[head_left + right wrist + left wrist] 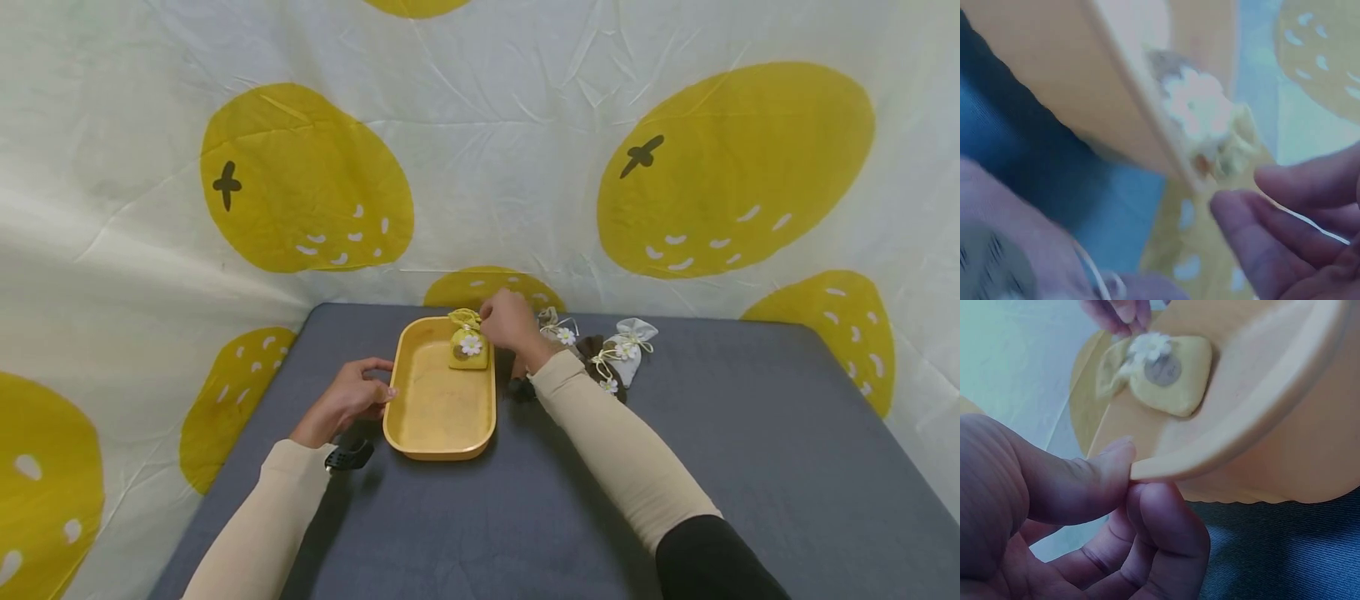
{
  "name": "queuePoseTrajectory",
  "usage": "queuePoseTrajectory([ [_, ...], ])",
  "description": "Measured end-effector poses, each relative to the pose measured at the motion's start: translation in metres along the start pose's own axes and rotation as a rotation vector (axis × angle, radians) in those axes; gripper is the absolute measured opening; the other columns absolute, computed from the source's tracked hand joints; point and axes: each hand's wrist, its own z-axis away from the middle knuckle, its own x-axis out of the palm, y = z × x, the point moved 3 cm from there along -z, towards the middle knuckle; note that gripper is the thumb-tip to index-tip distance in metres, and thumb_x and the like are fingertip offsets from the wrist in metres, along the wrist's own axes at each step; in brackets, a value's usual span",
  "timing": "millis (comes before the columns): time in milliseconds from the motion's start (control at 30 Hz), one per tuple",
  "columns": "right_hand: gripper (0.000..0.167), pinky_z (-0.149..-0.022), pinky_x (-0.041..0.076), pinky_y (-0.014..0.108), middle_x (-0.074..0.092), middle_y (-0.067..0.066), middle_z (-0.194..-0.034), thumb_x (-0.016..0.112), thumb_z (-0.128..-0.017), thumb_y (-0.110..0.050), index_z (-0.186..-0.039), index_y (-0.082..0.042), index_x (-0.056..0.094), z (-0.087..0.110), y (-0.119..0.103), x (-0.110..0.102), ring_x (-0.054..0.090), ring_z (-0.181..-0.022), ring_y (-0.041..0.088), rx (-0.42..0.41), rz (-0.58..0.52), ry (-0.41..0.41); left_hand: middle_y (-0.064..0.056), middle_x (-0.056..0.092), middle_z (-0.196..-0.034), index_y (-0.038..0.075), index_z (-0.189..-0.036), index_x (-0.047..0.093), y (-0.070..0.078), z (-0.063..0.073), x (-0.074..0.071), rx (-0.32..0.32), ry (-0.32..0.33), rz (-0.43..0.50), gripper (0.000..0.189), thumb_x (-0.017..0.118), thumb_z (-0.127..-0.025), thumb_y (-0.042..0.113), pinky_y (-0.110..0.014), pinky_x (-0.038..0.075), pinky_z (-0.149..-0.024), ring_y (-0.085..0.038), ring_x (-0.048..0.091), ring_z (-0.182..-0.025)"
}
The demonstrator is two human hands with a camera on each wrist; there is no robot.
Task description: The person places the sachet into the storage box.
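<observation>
My left hand point(348, 398) pinches the left rim of a yellow tray point(438, 425), thumb on top and fingers below, as the left wrist view shows. A small yellow drawstring pouch point(468, 348) with a white flower lies inside the tray at its far right corner. Close by the pouch's gathered neck is my right hand point(513, 321), fingers curled. In the right wrist view, a thin pale drawstring point(1313, 222) runs between the thumb and fingers of that hand. The pouch point(1175, 378) rests flat against the tray in the left wrist view.
Right of the tray, partly behind my right forearm, lie a grey-beige pouch point(557, 329), a dark brown pouch point(606, 375) and a white pouch point(632, 350), each with a white flower. A patterned cloth point(510, 183) hangs behind the grey table point(750, 433).
</observation>
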Motion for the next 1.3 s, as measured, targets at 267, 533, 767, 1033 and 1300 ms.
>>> queuePoseTrajectory([
  [267, 0.019, -0.085, 0.058, 0.045, 0.077, 0.016, -0.105, 0.066, -0.093, -0.009, -0.105, -0.003, 0.079, 0.016, 0.029, -0.042, 0.07, -0.095, 0.03, 0.039, -0.016, -0.038, -0.02, 0.073, -0.105, 0.003, -0.15, 0.049, -0.001, 0.0, -0.001, -0.001, -0.004, -0.006, 0.055, 0.067, -0.098, 0.002, -0.029, 0.059, -0.063, -0.019, 0.068, -0.072],
  [533, 0.031, -0.097, 0.055, 0.052, 0.073, 0.026, -0.123, 0.069, -0.096, -0.008, -0.124, 0.004, 0.072, 0.058, 0.079, -0.082, 0.067, -0.117, 0.041, 0.093, -0.136, -0.005, -0.016, 0.072, -0.097, 0.001, -0.15, 0.048, 0.001, 0.002, -0.002, 0.014, -0.026, 0.019, 0.055, 0.066, -0.097, 0.0, -0.028, 0.058, -0.063, -0.018, 0.066, -0.07],
  [767, 0.026, -0.08, 0.057, 0.037, 0.077, 0.021, -0.111, 0.075, -0.093, -0.011, -0.115, 0.0, 0.076, 0.108, 0.121, -0.103, 0.073, -0.1, 0.033, 0.156, -0.076, 0.125, -0.016, 0.073, -0.097, 0.002, -0.15, 0.048, 0.001, 0.001, -0.001, 0.02, -0.029, 0.024, 0.055, 0.067, -0.098, 0.002, -0.031, 0.058, -0.065, -0.017, 0.066, -0.069],
  [1033, 0.052, -0.077, 0.054, 0.03, 0.075, 0.024, -0.12, 0.084, -0.088, -0.023, -0.13, 0.003, 0.069, 0.143, 0.151, -0.081, 0.073, -0.107, 0.034, 0.207, -0.112, 0.025, -0.016, 0.072, -0.094, 0.001, -0.15, 0.048, -0.002, 0.006, 0.001, 0.022, -0.021, 0.006, 0.055, 0.066, -0.098, 0.001, -0.031, 0.057, -0.063, -0.017, 0.064, -0.067],
  [1300, 0.063, -0.091, 0.054, 0.043, 0.072, 0.026, -0.125, 0.086, -0.085, -0.021, -0.139, 0.004, 0.062, 0.141, 0.15, -0.07, 0.069, -0.114, 0.041, 0.165, -0.044, 0.027, -0.018, 0.073, -0.098, 0.001, -0.15, 0.048, -0.001, 0.003, 0.002, 0.049, -0.008, -0.024, 0.054, 0.065, -0.099, 0.002, -0.032, 0.058, -0.065, -0.019, 0.067, -0.071],
])
